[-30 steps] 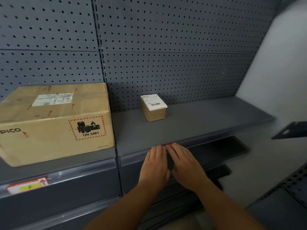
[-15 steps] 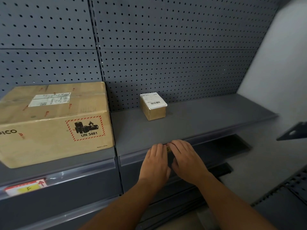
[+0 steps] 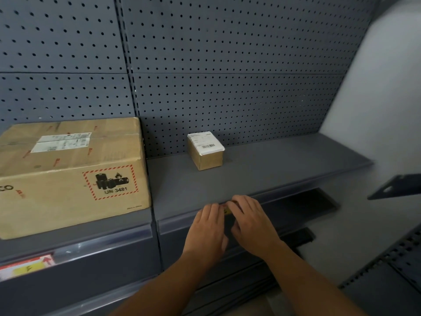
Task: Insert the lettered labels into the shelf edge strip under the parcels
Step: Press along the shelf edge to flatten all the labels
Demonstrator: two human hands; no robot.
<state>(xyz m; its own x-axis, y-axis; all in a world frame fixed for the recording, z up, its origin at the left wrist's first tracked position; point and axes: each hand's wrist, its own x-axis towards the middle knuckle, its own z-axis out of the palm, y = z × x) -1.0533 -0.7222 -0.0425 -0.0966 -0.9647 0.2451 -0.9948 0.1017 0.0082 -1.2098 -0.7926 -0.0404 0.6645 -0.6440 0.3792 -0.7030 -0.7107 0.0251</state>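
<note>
Hands: left hand [image 3: 208, 229], right hand [image 3: 252, 221] pressing yellow label [image 3: 227, 210] against glossy edge strip [image 3: 175, 222].

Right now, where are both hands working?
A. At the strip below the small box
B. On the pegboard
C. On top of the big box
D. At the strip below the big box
A: the left hand and right hand meet at the strip below the small box, pinching a label.
</note>
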